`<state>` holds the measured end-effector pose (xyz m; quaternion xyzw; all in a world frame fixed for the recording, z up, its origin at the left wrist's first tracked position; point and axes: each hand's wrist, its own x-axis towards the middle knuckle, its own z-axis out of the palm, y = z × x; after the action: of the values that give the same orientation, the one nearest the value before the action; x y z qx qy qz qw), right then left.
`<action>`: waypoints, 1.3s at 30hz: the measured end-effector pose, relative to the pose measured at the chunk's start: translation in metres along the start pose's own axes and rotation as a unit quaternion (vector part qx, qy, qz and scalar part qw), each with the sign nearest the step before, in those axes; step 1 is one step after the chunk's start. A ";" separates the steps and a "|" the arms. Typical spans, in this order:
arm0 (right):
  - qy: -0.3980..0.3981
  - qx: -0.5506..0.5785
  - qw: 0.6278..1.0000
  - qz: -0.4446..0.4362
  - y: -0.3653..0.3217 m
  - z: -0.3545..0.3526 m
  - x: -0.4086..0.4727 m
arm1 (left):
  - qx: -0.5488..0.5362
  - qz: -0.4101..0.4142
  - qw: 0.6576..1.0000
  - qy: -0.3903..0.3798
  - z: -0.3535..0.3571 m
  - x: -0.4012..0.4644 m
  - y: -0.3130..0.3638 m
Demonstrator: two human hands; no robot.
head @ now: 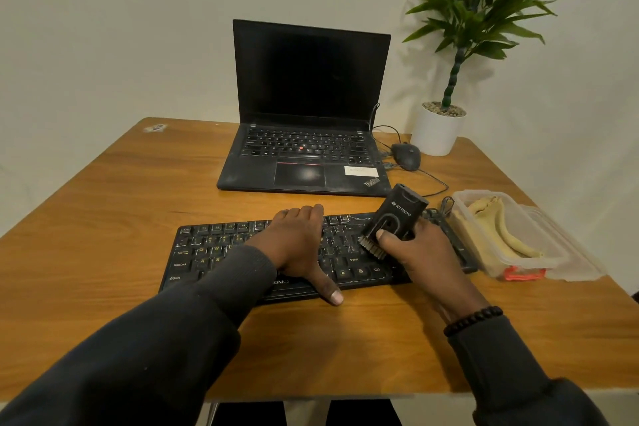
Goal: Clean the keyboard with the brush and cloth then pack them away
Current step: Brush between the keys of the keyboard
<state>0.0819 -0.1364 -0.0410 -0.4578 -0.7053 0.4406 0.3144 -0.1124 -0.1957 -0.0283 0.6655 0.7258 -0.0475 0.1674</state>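
Step in hand: brushing stage; the cloth and packing stages are still waiting, judging by how things are lying.
Right hand: gripping the brush around its black body, thumb across the front face, the bristles pointing down and left onto the keys.
Brush contact: bristle tips appearing to touch the right-hand part of the main key block, near the right Shift and Ctrl; contact is hard to confirm since the bristles are blurring into the dark keys.
Left hand: lying flat and unclenched on the middle of the keyboard, fingers reaching its far edge, thumb hanging over the near edge onto the table; grasping nothing, only bracing.
Cloth: sitting crumpled in the clear plastic container, just beside the keyboard's right end, untouched.
Lid: lying against the container's right side.
Background: laptop standing open behind the keyboard, screen dark.
Next move calls for: sweeping the bristles along the key rows, and the bracing palm lifting or shifting, because it is covering the centre keys.
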 end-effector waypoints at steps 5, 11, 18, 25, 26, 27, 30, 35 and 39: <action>-0.018 0.051 0.999 0.005 -0.001 -0.001 -0.001 | 0.004 0.000 1.000 -0.002 0.000 -0.001 0.000; 0.004 -0.061 0.998 -0.033 -0.002 0.003 -0.002 | 0.006 -0.001 1.000 -0.002 -0.001 -0.002 0.001; -0.021 -0.057 0.994 -0.095 -0.015 0.021 -0.008 | -0.003 -0.006 1.000 -0.004 -0.001 -0.001 0.001; 0.005 -0.187 0.970 -0.155 -0.012 0.028 -0.008 | -0.013 -0.002 1.000 0.007 0.001 0.000 0.000; -0.005 -0.179 0.971 -0.161 -0.013 0.033 -0.009 | -0.017 -0.001 1.000 0.010 0.001 0.001 -0.001; -0.014 -0.155 0.975 -0.160 -0.014 0.037 -0.010 | -0.020 -0.001 1.000 0.013 0.001 0.001 -0.002; -0.019 -0.068 0.991 -0.112 -0.015 0.033 -0.011 | -0.016 -0.006 1.000 0.003 0.001 0.000 -0.001; -0.024 -0.100 0.989 -0.104 -0.009 0.008 -0.010 | -0.005 -0.004 1.000 -0.003 0.000 0.000 0.001; -0.051 -0.111 0.985 -0.120 -0.015 0.020 -0.006 | -0.005 -0.003 1.000 0.001 0.001 0.000 0.000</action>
<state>0.0621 -0.1518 -0.0362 -0.3791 -0.8147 0.3413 0.2759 -0.1125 -0.1957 -0.0291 0.6623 0.7285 -0.0437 0.1695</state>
